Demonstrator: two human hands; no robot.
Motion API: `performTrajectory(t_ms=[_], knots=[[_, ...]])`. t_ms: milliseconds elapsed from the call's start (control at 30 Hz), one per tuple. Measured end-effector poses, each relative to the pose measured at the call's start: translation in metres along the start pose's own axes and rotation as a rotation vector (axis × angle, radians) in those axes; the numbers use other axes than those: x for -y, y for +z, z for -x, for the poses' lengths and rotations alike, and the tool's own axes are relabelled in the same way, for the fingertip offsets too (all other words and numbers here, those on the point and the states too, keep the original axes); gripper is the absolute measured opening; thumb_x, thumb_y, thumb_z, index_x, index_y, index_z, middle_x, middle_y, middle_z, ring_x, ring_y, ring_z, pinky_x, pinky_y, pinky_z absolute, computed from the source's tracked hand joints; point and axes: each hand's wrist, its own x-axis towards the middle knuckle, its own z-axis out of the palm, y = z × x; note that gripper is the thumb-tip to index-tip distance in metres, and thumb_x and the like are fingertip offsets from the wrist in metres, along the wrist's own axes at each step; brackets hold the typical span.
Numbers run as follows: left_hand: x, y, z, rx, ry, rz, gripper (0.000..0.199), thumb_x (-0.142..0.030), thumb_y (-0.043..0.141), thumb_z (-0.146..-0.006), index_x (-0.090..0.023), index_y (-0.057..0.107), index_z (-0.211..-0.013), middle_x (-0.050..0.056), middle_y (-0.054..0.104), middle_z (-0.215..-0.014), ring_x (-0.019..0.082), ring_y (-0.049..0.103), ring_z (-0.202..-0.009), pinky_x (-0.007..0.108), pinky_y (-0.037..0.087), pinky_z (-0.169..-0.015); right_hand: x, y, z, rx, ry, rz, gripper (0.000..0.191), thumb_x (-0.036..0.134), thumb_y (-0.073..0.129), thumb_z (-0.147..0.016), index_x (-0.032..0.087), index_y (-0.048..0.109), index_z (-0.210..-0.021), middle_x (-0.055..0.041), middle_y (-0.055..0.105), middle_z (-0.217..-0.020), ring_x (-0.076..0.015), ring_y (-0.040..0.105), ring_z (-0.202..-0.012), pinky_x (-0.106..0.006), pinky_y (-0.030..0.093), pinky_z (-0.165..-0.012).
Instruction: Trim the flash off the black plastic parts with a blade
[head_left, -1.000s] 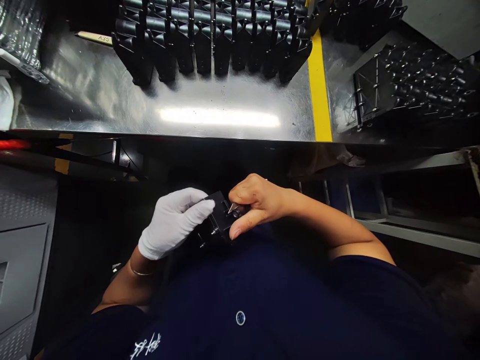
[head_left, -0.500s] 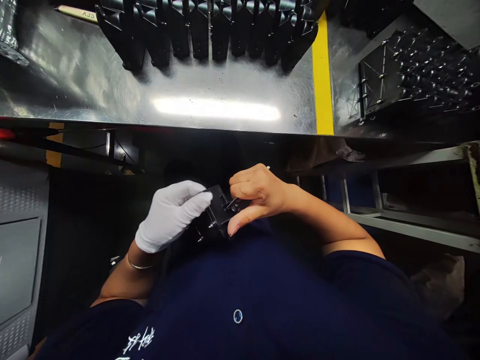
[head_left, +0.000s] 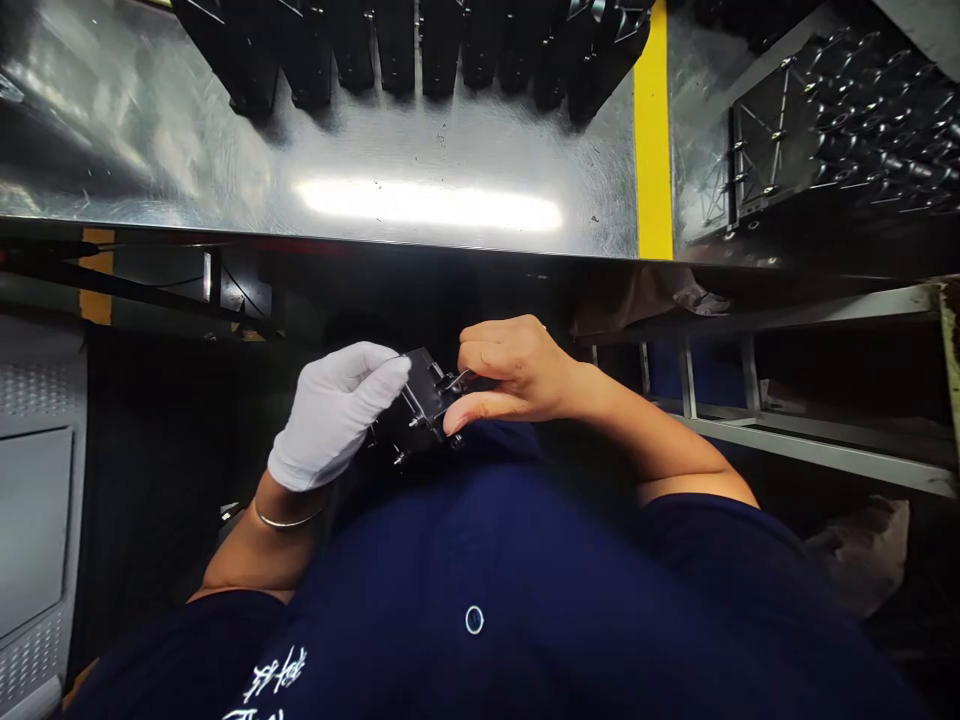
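Left hand (head_left: 334, 415): gloved fingers clamped on the black part (head_left: 421, 378). Right hand (head_left: 517, 370): thumb at its near right corner, fingers curled; can't tell if gripping. Part's held nearside of the bench (head_left: 487, 150); could twist or drop if glove slips under right-hand push.
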Motion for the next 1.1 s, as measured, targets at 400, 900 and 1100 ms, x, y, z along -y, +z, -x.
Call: performTrajectory(t_ms=[400, 900, 1100], knots=[[-0.001, 0.005, -0.004, -0.046, 0.036, 0.001, 0.032, -0.046, 0.073, -0.072, -0.017, 0.063, -0.063, 0.000, 0.062, -0.056, 0.012, 0.056, -0.051, 0.022, 0.044, -0.047, 0.000, 0.007, 0.001, -0.101, 0.041, 0.167, 0.059, 0.071, 0.042, -0.089, 0.017, 0.051, -0.066, 0.0028, 0.041, -0.062, -0.0097, 0.037, -0.058, -0.024, 0.024, -0.055], [-0.002, 0.009, -0.007, -0.054, 0.030, -0.004, 0.034, -0.048, 0.072, -0.072, -0.017, 0.062, -0.062, -0.001, 0.060, -0.055, 0.012, 0.054, -0.053, 0.022, 0.044, -0.048, 0.000, 0.009, 0.004, -0.152, 0.054, 0.222, 0.057, 0.068, 0.042, -0.091, 0.018, 0.050, -0.066, 0.0024, 0.041, -0.062, -0.0103, 0.037, -0.058, -0.025, 0.023, -0.055], [0.000, 0.009, -0.007, -0.083, 0.027, -0.028, 0.028, -0.041, 0.070, -0.073, -0.017, 0.063, -0.063, -0.001, 0.061, -0.057, 0.011, 0.054, -0.054, 0.021, 0.044, -0.049, 0.000, 0.012, 0.006, -0.105, 0.036, 0.204, 0.056, 0.064, 0.041, -0.094, 0.018, 0.047, -0.064, 0.0033, 0.039, -0.061, -0.0096, 0.036, -0.057, -0.026, 0.021, -0.054]])
